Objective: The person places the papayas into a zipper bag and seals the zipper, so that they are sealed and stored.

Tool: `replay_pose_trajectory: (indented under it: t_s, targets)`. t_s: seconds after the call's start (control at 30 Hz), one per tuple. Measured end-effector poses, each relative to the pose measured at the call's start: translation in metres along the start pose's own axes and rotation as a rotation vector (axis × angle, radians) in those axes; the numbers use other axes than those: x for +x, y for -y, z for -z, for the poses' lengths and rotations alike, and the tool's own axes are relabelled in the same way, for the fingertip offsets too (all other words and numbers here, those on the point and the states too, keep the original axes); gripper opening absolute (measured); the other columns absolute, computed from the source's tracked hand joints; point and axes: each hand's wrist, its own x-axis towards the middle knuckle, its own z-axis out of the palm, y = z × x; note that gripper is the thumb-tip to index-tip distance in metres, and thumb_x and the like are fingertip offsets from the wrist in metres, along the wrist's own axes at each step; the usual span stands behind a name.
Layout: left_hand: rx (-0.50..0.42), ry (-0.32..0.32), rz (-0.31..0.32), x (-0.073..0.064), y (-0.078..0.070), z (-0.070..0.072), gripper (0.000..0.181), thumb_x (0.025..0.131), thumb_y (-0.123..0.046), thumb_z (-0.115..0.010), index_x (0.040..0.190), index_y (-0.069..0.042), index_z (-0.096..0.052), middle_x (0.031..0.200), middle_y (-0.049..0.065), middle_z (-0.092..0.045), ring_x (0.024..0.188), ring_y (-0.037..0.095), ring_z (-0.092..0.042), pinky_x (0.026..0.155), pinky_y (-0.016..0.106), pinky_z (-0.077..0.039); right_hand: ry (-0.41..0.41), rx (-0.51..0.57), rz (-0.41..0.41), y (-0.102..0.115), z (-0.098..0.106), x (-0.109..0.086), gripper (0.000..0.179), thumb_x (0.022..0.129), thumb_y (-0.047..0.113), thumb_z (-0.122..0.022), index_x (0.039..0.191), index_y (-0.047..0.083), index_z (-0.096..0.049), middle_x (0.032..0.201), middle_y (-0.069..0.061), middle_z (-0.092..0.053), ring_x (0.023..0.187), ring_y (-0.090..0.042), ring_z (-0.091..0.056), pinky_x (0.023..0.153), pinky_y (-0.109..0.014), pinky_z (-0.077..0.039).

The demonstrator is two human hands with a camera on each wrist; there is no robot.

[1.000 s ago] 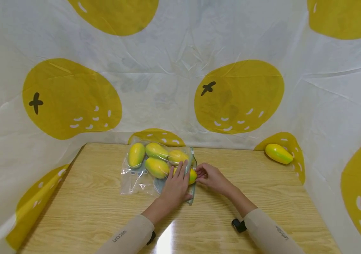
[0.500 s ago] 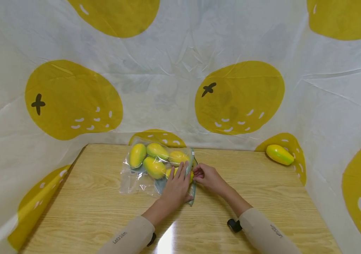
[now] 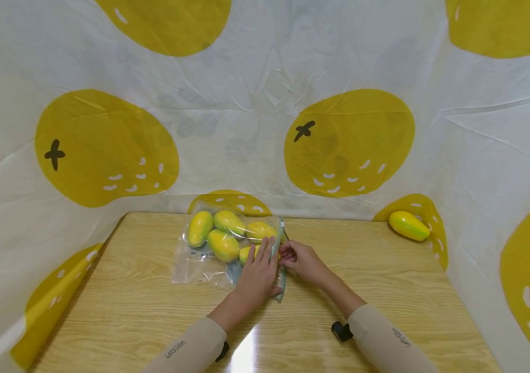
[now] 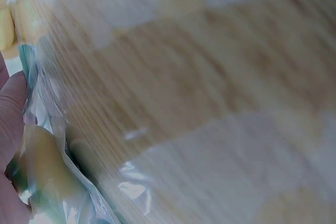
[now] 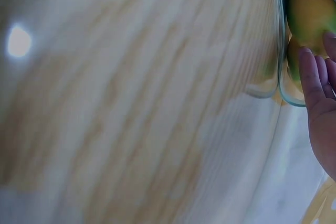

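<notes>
A clear zip bag [image 3: 186,274] with a green-edged mouth lies at the back of the table, holding several yellow-green mangoes [image 3: 201,228]. My left hand [image 3: 256,272] grips the mouth side, its long fingers spread over the film and the thumb at the opening. Under those fingers, a mango [image 3: 246,254] is partly hidden. My right hand [image 3: 308,262] is at the mouth, fingertips against this mango's end. In the right wrist view, the mouth gapes around a mango [image 5: 312,11], with fingers extended beside it. The left wrist view shows a mango [image 4: 50,163] behind the film.
One loose mango [image 3: 409,226] lies in the table's back right corner, against the cloth. White cloth [image 3: 246,145] printed with large yellow fruit surrounds the wooden table [image 3: 153,321] at the back and both sides.
My right hand has moved slightly left, and the mango at the mouth has slid deeper into the bag. The lower middle mango has shifted left. My left hand stays in place.
</notes>
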Motion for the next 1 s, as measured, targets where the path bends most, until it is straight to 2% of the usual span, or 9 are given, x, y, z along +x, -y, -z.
replay_pose_trajectory:
  t_s: [0.17, 0.3, 0.4, 0.67, 0.8, 1.0]
  targets:
    - [-0.002, 0.004, 0.012, 0.002, 0.0, 0.0, 0.118, 0.072, -0.077, -0.076, 0.157, -0.005, -0.039, 0.171, 0.019, -0.02, 0.159, 0.033, -0.021, 0.125, 0.053, -0.028, -0.013, -0.013, -0.001, -0.002, 0.01, -0.006, 0.025, 0.092, 0.007, -0.077, 0.114, 0.0, -0.067, 0.104, -0.009, -0.074, 0.094, -0.019, -0.072, 0.08, -0.027, -0.061]
    - [-0.004, 0.011, 0.02, 0.002, 0.0, 0.0, 0.12, 0.072, -0.078, -0.076, 0.158, -0.004, -0.037, 0.171, 0.019, -0.02, 0.159, 0.034, -0.021, 0.125, 0.053, -0.029, -0.043, -0.012, 0.002, -0.007, 0.024, -0.015, 0.029, 0.091, 0.004, -0.077, 0.117, -0.005, -0.065, 0.106, -0.015, -0.073, 0.096, -0.026, -0.072, 0.083, -0.031, -0.061]
    - [-0.014, 0.025, 0.024, 0.001, 0.0, 0.0, 0.122, 0.072, -0.078, -0.075, 0.16, -0.004, -0.034, 0.172, 0.019, -0.019, 0.159, 0.034, -0.021, 0.125, 0.053, -0.028, -0.061, -0.01, -0.018, -0.014, 0.036, -0.025, 0.035, 0.091, 0.004, -0.077, 0.122, -0.006, -0.062, 0.114, -0.02, -0.071, 0.104, -0.032, -0.071, 0.089, -0.036, -0.06]
    - [-0.015, 0.022, 0.022, 0.0, 0.0, 0.001, 0.122, 0.072, -0.078, -0.075, 0.16, -0.004, -0.034, 0.171, 0.018, -0.02, 0.159, 0.034, -0.021, 0.125, 0.053, -0.028, -0.154, -0.116, -0.046, -0.039, 0.084, -0.048, 0.047, 0.093, 0.01, -0.076, 0.134, -0.006, -0.058, 0.132, -0.025, -0.064, 0.125, -0.042, -0.059, 0.105, -0.056, -0.05]
    - [-0.017, 0.03, 0.023, 0.0, 0.0, 0.003, 0.121, 0.073, -0.078, -0.074, 0.16, -0.004, -0.033, 0.172, 0.019, -0.019, 0.159, 0.034, -0.02, 0.126, 0.053, -0.027, -0.178, -0.183, -0.093, -0.054, 0.109, -0.058, 0.051, 0.095, 0.014, -0.075, 0.138, -0.005, -0.055, 0.138, -0.025, -0.061, 0.131, -0.044, -0.055, 0.109, -0.059, -0.046]
    - [-0.015, 0.022, 0.019, -0.001, -0.001, 0.003, 0.121, 0.073, -0.078, -0.075, 0.16, -0.004, -0.034, 0.171, 0.019, -0.019, 0.159, 0.034, -0.021, 0.125, 0.053, -0.028, -0.17, -0.264, -0.154, -0.069, 0.142, -0.069, 0.058, 0.098, 0.022, -0.072, 0.146, -0.003, -0.049, 0.147, -0.028, -0.054, 0.135, -0.05, -0.049, 0.11, -0.064, -0.042]
